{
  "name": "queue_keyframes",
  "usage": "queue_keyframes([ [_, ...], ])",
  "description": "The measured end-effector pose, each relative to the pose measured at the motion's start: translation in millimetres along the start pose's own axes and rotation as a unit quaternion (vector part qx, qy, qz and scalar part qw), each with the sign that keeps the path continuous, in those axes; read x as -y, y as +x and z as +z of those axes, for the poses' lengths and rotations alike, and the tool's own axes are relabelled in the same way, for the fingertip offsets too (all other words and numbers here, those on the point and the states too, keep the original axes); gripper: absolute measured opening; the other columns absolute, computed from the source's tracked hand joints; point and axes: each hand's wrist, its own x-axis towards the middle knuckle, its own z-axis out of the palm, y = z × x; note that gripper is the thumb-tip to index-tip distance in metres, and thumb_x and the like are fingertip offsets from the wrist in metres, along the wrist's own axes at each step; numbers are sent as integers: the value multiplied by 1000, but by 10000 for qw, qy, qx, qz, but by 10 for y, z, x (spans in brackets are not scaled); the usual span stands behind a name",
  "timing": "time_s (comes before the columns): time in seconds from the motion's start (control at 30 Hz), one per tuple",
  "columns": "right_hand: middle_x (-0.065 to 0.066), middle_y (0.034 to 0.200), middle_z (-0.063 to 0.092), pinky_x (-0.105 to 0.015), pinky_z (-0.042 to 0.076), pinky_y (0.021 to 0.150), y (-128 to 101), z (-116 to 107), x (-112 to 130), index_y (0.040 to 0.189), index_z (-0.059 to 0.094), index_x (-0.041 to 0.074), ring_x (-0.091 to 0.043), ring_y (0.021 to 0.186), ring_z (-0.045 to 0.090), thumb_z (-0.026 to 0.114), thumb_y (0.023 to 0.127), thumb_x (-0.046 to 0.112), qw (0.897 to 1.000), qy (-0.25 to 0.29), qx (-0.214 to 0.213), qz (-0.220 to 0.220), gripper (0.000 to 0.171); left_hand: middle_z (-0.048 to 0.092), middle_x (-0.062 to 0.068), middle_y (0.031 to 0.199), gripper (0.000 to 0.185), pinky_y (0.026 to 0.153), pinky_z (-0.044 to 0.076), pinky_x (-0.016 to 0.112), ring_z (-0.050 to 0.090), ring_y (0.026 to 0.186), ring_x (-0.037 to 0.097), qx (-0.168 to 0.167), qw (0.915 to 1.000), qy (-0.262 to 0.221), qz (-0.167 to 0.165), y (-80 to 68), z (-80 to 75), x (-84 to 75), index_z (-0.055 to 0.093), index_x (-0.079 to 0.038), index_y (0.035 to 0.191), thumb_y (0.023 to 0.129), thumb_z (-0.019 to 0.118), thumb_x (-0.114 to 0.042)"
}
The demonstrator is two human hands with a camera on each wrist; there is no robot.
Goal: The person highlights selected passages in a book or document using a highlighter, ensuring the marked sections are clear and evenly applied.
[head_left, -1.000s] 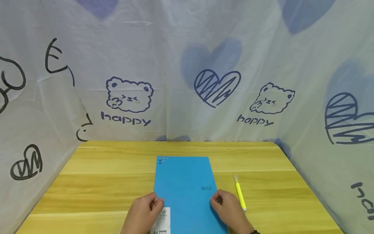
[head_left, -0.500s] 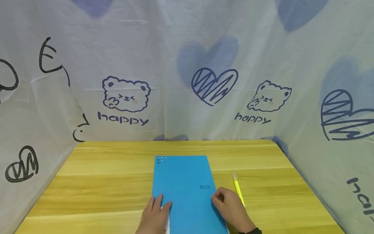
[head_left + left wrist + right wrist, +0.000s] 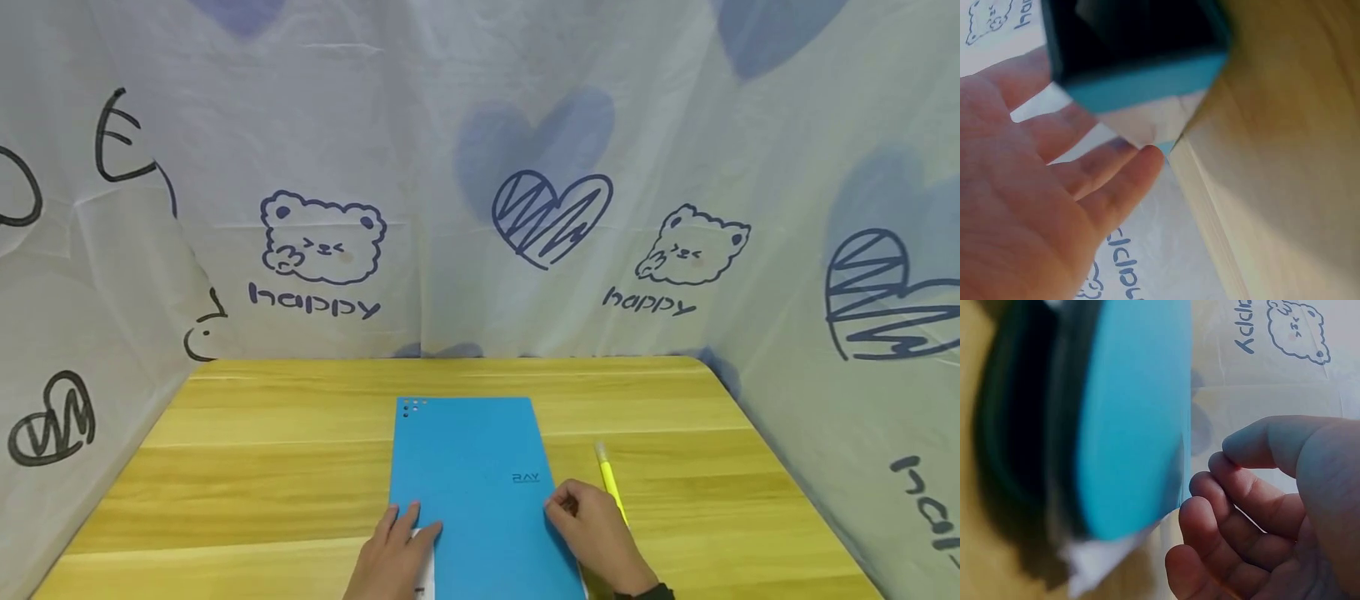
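A blue A4 folder (image 3: 480,467) marked RAY lies on the wooden table, with small holes at its top left corner. Spread over its left edge, my left hand (image 3: 393,550) rests with fingers apart, partly covering a white label (image 3: 426,575). Beside the right edge is my right hand (image 3: 596,529), its fingers loosely curled and thumb close to the forefinger. The right wrist view shows those fingertips (image 3: 1200,512) near the folder's side (image 3: 1138,425), nothing visible between them. A yellow pen (image 3: 611,483) lies just right of this hand, its lower end hidden behind it.
The light wooden tabletop (image 3: 247,475) extends on both sides of the folder. White cloth (image 3: 442,250) with bear and heart drawings hangs behind and along both sides. A dark band (image 3: 648,593) circles the right wrist.
My left hand has uncurled its fingers, moved right and settled on the folder's left edge, covering more of the label. The right hand stays nearly where it was. The head view has shifted slightly.
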Motion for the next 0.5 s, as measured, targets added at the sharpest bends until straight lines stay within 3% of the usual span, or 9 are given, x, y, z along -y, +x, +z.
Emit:
queue_keyframes([
  [0.27, 4, 73, 60, -27, 46, 58, 5, -5, 4, 86, 71, 11, -14, 66, 54, 67, 97, 15, 10000, -5, -27, 76, 12, 51, 32, 143, 90, 88, 48, 71, 43, 132, 59, -128, 9985, -524, 116, -61, 34, 35, 65, -1, 132, 74, 81, -68],
  [0.5, 3, 73, 60, -27, 45, 58, 12, -16, 18, 87, 70, 11, -15, 65, 54, 67, 98, 15, 9999, 43, 8, 103, 12, 53, 30, 140, 91, 83, 48, 64, 50, 119, 52, -546, 9979, -266, 214, -90, 59, 32, 69, -5, 128, 69, 82, -72],
])
